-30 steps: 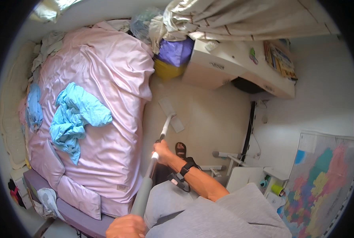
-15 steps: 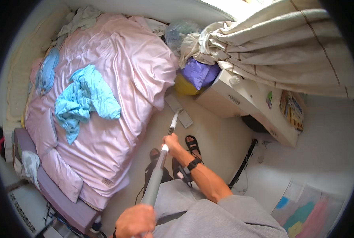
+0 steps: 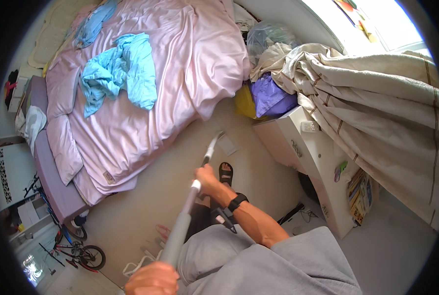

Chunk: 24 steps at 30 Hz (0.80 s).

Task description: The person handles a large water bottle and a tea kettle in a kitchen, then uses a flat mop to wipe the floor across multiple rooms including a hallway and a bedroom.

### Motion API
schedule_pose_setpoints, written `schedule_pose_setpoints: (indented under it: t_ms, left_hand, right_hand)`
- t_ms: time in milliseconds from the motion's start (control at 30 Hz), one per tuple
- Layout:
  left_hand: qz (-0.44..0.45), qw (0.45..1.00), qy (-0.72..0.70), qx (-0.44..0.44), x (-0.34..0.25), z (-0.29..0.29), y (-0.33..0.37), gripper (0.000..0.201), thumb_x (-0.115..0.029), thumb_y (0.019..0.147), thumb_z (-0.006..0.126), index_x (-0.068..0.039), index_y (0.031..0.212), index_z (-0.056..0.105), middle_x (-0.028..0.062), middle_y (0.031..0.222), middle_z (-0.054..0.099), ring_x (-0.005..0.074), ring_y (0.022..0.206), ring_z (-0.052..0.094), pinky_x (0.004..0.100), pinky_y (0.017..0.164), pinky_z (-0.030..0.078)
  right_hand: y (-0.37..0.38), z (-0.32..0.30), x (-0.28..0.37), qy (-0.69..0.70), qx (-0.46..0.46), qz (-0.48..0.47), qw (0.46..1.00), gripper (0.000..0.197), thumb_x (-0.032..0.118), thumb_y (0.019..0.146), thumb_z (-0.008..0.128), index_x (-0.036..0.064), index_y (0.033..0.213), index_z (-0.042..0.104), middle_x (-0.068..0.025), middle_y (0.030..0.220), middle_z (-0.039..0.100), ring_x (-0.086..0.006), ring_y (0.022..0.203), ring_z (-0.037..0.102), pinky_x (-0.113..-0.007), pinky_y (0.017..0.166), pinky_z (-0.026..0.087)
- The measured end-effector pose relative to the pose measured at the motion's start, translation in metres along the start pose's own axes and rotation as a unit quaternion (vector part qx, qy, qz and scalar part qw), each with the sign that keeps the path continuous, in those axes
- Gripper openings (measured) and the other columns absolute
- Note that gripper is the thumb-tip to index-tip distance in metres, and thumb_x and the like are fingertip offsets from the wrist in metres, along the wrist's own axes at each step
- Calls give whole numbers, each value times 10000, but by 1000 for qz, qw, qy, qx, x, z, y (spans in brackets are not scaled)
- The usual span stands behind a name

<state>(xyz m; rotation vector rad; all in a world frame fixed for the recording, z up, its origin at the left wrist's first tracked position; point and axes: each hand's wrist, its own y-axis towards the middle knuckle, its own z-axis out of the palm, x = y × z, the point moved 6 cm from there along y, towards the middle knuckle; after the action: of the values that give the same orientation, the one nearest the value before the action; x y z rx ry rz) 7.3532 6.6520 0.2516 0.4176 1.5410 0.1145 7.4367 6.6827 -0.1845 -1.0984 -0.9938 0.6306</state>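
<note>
A flat mop (image 3: 181, 233) with a long grey and white handle slants forward from my body. My left hand (image 3: 153, 279) is closed round the upper end of the handle, low in the picture. Farther down, my right hand (image 3: 207, 179) wraps round the handle just beyond a white collar; a black band is on that wrist. The pale, flat mop head (image 3: 227, 145) lies on the beige floor (image 3: 180, 152), between the bed and the white desk. Its outline is faint against the floor. My sandalled foot (image 3: 226, 173) is right behind it.
The bed (image 3: 190, 59) with a pink cover and a crumpled blue garment (image 3: 123, 71) fills the left. Right are a white desk (image 3: 310, 157), purple bag (image 3: 273, 97) and bunched curtain (image 3: 357, 93). A small bicycle (image 3: 84, 255) stands at the lower left, a white frame-like thing (image 3: 136, 265) near my left hand.
My view has turned, so the bed sits higher and the bicycle has come into sight. One foot now shows instead of two. Both hands keep their hold on the mop.
</note>
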Motion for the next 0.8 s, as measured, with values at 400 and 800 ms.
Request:
schedule_pose_setpoints:
  t_ms: [400,800]
  left_hand:
    - [-42,996,72,-11,-51,-17,-82,148,-102,802,621,29,832,559,131,621,555,250,533,551,410,529,489]
    - [50,995,-2,-91,-22,-2,-148,137,-103,796,610,-1,820,521,77,594,561,218,503,562,387,541,534]
  right_hand:
    - [-13,55,-125,-230,218,-191,929,72,31,721,655,64,729,592,-149,715,627,-327,557,560,-421,579,472]
    - [-23,-36,-68,-67,81,22,994,177,-36,779,533,56,901,443,-113,688,474,-222,494,509,-374,404,440]
